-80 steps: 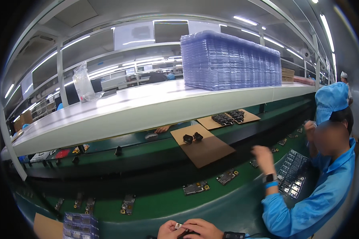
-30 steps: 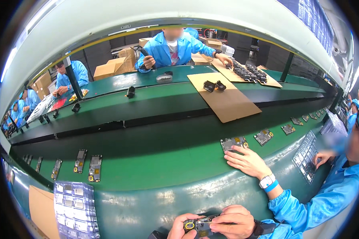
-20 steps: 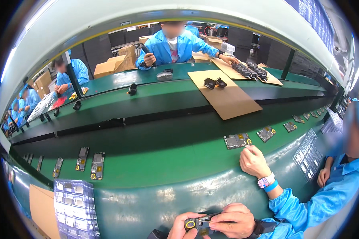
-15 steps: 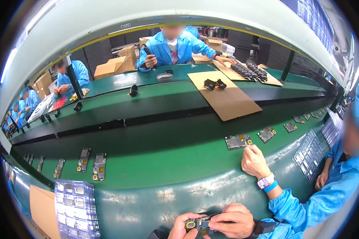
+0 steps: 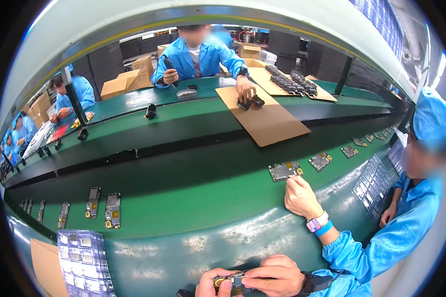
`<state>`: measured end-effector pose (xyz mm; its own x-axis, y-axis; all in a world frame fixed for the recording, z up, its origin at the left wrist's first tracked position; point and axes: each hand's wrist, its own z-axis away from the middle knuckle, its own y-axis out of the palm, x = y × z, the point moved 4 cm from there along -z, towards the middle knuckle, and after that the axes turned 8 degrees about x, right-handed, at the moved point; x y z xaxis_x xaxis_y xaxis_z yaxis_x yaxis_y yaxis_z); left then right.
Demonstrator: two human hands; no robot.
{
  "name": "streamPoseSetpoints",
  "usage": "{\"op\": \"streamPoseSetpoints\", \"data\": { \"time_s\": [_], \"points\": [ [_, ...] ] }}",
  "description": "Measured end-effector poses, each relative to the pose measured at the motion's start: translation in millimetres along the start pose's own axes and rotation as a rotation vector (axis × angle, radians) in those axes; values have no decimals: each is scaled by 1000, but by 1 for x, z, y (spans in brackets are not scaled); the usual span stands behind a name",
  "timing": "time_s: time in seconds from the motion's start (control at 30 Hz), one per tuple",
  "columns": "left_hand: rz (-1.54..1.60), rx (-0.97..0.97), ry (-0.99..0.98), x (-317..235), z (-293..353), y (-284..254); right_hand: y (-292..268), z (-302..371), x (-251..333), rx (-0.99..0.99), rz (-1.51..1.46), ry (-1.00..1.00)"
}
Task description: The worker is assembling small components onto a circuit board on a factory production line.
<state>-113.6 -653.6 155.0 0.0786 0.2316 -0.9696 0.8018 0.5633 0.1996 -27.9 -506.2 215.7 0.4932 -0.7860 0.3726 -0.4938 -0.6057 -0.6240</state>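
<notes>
Low in the view, a small dark circuit board (image 5: 237, 281) with a yellow ring at one end is held between my two hands. My left hand (image 5: 208, 283) closes around its left end, thumb over the front near the ring. From the other side, my right hand (image 5: 276, 276) pinches the board's upper right edge with its fingertips. A small shiny piece shows on the board by those fingertips. The fingers hide much of the rest. Similar boards lie ahead on the green belt, including one at left (image 5: 112, 210).
A co-worker's hand (image 5: 303, 199) from the right touches a board (image 5: 285, 171) on the belt. Clear plastic tray (image 5: 85, 262) stands at left; another (image 5: 376, 188) lies at right. Across the line, a person reaches onto a cardboard sheet (image 5: 267, 121) bearing black parts.
The view has shifted, moving the scene slightly left. The board in my hands is tilted more, and my right fingertips sit nearer its middle. The person opposite has moved a hand onto the black parts.
</notes>
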Motion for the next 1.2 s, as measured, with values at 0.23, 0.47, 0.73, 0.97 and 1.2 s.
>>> {"op": "streamPoseSetpoints", "data": {
  "time_s": [0.23,0.47,0.73,0.97,1.2],
  "points": [
    [-41,-3,-14,-5,2,1,1,5,4,8,31,13],
    [61,-6,-50,-4,5,-3,7,3,7,27,52,26],
    [87,-5,-30,-1,8,-5,12,3,7,-42,126,135],
    [-1,-4,92,5,13,-6,13,-1,9,-60,60,160],
    [24,-16,75,7,18,-11,18,-2,11,-54,1,164]
  ]
}}
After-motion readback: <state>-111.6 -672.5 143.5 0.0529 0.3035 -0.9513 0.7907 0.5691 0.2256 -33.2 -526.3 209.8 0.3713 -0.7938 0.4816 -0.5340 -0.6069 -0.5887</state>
